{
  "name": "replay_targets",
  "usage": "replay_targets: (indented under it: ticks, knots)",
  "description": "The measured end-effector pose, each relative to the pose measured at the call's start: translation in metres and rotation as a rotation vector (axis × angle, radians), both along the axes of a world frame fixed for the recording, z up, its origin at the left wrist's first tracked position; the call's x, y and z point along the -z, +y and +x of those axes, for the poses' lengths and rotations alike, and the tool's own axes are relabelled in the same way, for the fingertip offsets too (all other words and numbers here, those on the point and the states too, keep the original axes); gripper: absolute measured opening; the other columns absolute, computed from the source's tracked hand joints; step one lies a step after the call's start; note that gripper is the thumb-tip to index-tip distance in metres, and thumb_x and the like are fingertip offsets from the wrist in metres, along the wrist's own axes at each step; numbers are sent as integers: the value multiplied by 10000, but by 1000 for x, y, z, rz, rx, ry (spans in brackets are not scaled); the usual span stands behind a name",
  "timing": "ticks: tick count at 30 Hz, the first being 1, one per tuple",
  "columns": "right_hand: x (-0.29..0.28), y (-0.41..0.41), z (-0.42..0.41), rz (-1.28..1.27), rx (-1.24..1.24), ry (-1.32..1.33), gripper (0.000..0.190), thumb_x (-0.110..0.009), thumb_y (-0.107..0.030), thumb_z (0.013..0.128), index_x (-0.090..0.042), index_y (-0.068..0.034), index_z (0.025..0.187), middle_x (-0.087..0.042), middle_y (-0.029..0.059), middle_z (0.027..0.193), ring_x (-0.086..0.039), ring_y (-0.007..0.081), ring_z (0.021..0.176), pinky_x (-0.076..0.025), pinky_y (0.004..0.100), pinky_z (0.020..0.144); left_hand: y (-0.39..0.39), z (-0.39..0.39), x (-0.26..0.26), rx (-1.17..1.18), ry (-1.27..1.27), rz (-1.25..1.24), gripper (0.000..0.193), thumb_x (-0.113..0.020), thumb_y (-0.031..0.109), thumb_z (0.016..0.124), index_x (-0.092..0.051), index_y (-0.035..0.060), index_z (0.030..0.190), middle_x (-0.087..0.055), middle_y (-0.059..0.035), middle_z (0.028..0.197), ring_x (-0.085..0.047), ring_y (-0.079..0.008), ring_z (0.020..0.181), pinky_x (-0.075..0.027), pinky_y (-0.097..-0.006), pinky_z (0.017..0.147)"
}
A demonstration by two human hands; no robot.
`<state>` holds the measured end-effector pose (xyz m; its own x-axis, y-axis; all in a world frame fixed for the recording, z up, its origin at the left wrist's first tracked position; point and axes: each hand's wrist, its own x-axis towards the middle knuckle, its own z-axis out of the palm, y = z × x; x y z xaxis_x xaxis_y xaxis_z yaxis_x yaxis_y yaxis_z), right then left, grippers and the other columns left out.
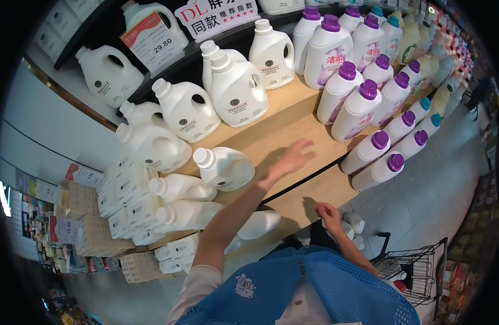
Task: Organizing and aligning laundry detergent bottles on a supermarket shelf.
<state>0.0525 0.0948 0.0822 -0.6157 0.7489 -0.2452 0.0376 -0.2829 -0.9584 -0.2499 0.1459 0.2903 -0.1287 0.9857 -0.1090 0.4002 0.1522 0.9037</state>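
My left hand reaches out over a bare stretch of the wooden stepped shelf, its fingers spread and blurred, with nothing in it. Nearer my body, my right hand hovers above the lower step with fingers loosely curled; nothing shows in it. White handled detergent jugs stand on the steps to the left. One white jug is just left of my left forearm, which partly hides others below. Right of my hands stand rows of white bottles with purple caps, a few with teal caps.
Stacked white tissue packs adjoin the jugs at left. A price card and a printed sign stand at the back. A black wire shopping cart is at lower right. White jugs sit on the floor beyond my right hand.
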Motion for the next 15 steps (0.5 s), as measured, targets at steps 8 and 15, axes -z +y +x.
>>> replay_targets:
  ticks: [8,15]
  knots:
    - [14,-100,165,-252,389,-288,308,-643,-206,1024,-665,-29,1276,-736,75,1077,-713,166,929,-559,280,766,6,93,25,349,-155,-109,554,-703,317,968,-558,-21,1383,-673,-171,1251,-646,-241,1168,-515,-359,1006]
    - [74,-163,241,-372,543,-550,338,-640,-215,968,-694,3,1221,-753,88,989,-705,166,859,-567,310,735,-12,120,25,476,-280,-271,552,-674,285,995,-518,-46,1408,-673,-133,1194,-634,-187,1118,-506,-325,980]
